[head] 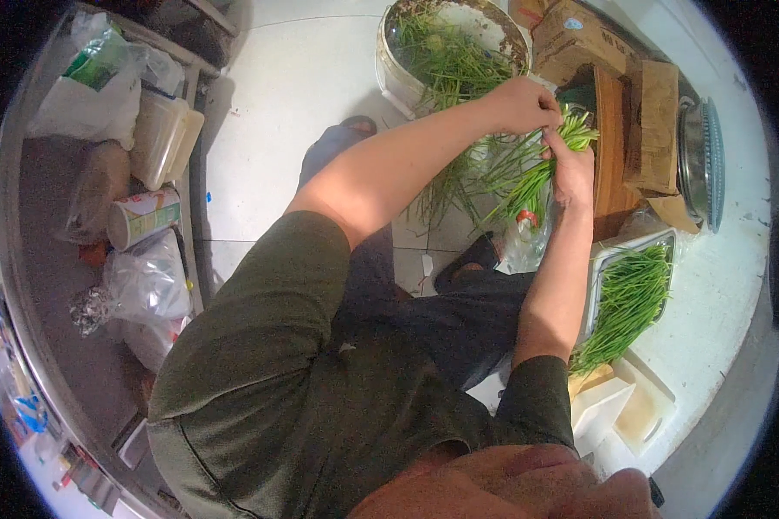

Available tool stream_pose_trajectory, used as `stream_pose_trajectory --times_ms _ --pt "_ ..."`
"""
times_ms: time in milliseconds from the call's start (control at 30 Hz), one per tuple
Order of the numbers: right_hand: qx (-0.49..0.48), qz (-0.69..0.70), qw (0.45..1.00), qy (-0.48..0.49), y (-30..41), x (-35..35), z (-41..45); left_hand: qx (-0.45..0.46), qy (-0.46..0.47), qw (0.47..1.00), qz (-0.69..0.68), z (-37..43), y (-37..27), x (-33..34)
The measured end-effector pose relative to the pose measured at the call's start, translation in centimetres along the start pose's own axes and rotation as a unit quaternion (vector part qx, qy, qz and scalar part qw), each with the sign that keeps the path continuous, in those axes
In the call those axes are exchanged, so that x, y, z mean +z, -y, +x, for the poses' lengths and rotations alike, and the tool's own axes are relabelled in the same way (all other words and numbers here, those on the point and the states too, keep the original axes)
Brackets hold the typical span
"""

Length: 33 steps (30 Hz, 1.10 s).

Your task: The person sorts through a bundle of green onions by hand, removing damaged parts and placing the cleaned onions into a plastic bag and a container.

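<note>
My right hand (574,170) is closed around a bunch of green chives (531,187), its pale cut ends up beside the thumb and its leaves hanging down to the left. My left hand (526,107) is at the upper side of the bunch, thumb and fingertips pinched on a few thin stalks. Behind it stands a white plastic bucket (389,71) with loose green leaves (448,58) inside and stains on its inner wall. More long leaves hang below my left forearm. To the right, neatly laid chives (630,305) fill a tray (668,259).
Cardboard boxes (652,130), a brown wooden board (609,156) and a round metal pot (691,162) stand right of my hands. White plastic containers (642,402) lie below the tray. A shelf (58,194) at left holds plastic bags (146,279), a lidded box (159,139) and a canister (146,217).
</note>
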State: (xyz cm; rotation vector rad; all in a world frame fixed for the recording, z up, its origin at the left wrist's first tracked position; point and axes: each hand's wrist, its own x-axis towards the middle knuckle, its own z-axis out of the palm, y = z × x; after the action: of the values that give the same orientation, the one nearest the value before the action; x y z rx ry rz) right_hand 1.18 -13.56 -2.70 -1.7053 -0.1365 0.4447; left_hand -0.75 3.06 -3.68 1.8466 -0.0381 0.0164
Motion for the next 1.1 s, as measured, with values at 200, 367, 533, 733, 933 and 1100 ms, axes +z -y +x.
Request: stream_pose_trajectory --times_ms 200,367,533,733,933,1100 --pt "0.005 0.073 0.997 0.023 0.3 0.3 -0.4 -0.028 -0.091 0.986 -0.137 0.4 0.8 0.7" --pt "0.015 0.056 0.997 0.058 -0.6 -0.7 0.0 -0.056 -0.023 0.969 -0.241 0.4 0.7 1.9" --pt "0.018 0.083 0.994 0.062 -0.2 -0.1 -0.4 -0.042 -0.007 0.978 -0.205 -0.3 -0.4 1.0" --pt "0.036 0.126 0.991 0.041 -0.2 -0.5 -0.1 -0.063 -0.133 0.976 -0.162 0.4 0.3 0.5" --pt "0.016 0.112 0.991 0.064 -1.3 -1.2 0.6 0.009 0.001 0.998 -0.07 -0.8 -1.4 1.0" --pt "0.036 0.086 0.993 0.077 -0.6 -0.7 0.0 -0.013 0.008 0.995 -0.103 -0.9 -1.1 0.6"
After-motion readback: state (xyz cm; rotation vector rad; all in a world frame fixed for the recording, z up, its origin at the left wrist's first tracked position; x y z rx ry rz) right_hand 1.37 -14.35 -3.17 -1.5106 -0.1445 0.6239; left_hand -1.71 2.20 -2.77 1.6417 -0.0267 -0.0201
